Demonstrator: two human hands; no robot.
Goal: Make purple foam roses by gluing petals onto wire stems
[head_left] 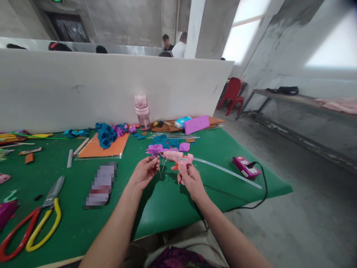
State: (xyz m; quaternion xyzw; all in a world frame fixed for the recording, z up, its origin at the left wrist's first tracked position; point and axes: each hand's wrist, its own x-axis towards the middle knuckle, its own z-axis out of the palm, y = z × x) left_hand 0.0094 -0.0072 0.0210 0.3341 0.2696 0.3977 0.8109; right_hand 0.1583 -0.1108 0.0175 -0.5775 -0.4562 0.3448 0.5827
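My right hand (189,178) grips a pink glue gun (178,158) whose nozzle points left; a long clear glue stick (226,171) trails from its back. My left hand (145,172) pinches a purple foam flower (154,150) on a thin wire stem, held right at the gun's nozzle. Both hands hover over the green table cover (167,201). The gun's black cord (260,197) runs off the table's right side near a pink power strip (246,167).
Large scissors with red and yellow handles (33,223) lie front left. An orange sheet (103,148) carries blue foam roses (106,134); a pink bottle (142,111) stands by the white partition (83,89). Purple foam sheet (196,124) and blue scraps lie behind. People sit beyond the partition.
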